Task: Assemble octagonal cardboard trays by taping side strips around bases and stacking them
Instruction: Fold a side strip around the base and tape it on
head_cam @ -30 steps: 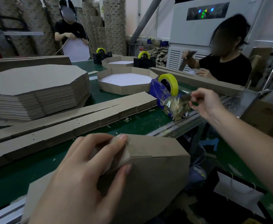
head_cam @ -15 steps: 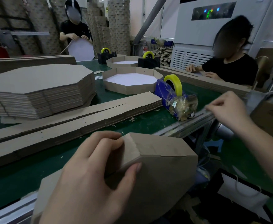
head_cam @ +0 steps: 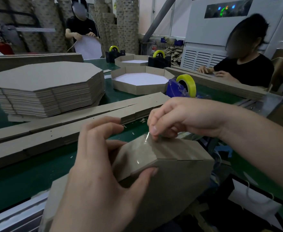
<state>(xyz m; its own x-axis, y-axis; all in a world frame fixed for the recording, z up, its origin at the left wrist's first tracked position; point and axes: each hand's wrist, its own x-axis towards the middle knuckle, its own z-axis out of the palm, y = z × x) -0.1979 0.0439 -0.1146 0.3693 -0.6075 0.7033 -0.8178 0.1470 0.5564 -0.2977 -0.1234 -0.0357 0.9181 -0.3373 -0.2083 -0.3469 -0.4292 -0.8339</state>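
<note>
Left hand at 6 o'clock grips 1 corner of the brown octagonal cardboard tray: thumb curled onto the base face, fingers wrapped over the side wall. This tray stands tilted on edge at the near rim of the green table. Right hand, at 1 o'clock from the left hand, pinches the end of a clear tape strip between thumb and forefinger; the strip lies across the corner joint.

At 10 o'clock, flat brown cardboard side strips lie in long stacks. At 11 o'clock sits a stack of flat octagonal cardboard bases. At 12 o'clock sits a finished white-floored tray, with a blue tape dispenser carrying a yellow roll just beside it at 1 o'clock.
</note>
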